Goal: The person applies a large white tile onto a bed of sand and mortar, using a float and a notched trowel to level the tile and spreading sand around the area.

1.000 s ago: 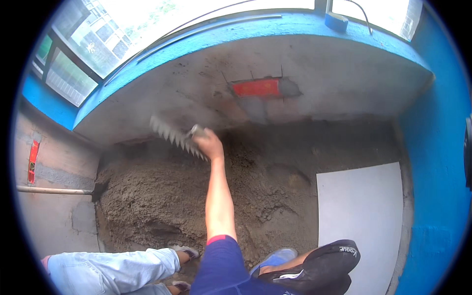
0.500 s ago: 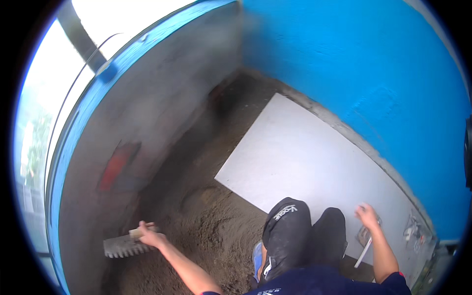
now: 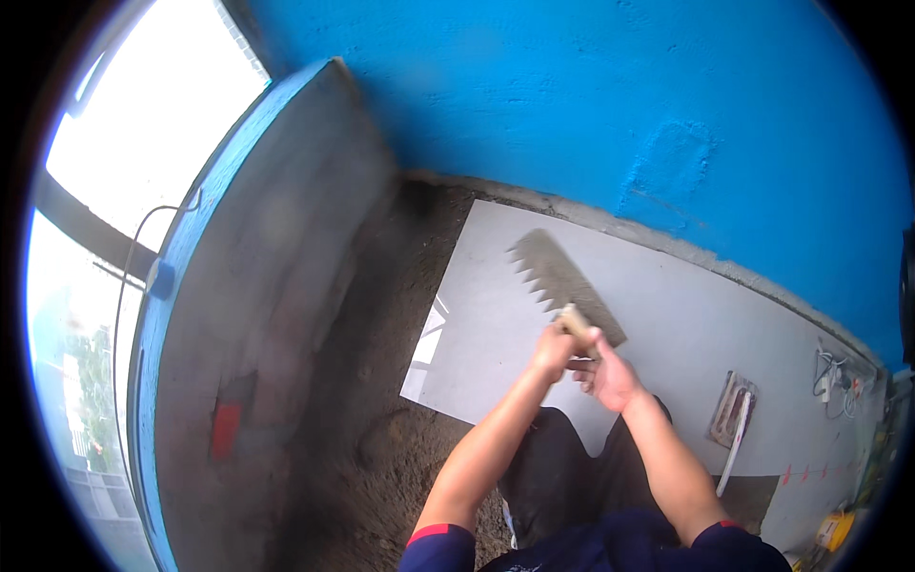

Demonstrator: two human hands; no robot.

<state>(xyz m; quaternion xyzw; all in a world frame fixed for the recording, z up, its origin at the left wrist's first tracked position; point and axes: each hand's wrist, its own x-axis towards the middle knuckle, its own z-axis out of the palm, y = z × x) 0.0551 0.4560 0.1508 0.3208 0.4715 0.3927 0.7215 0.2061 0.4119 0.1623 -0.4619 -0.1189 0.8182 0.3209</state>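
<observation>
A notched trowel (image 3: 564,272) with a light wooden handle is held up over the large pale floor tile (image 3: 467,319). My left hand (image 3: 552,353) is closed round its handle, and the toothed edge of the blade faces left. From the other side my right hand (image 3: 613,376) meets the same handle, thumb laid against it and fingers curled underneath. Both forearms reach forward over my bent knees. Left of the tile lies a bed of rough grey mortar (image 3: 381,448).
A flat float (image 3: 732,405) and a white stick (image 3: 734,456) lie on the tile's right side. Further right are a white cable with a plug (image 3: 832,383) and a yellow object (image 3: 835,530). A blue wall (image 3: 534,105) runs behind, and a grey low wall (image 3: 257,257) stands left.
My left hand has carried the notched trowel from above the mortar at the left to over the tile. My right hand has come in from the right onto its handle. The view has shifted.
</observation>
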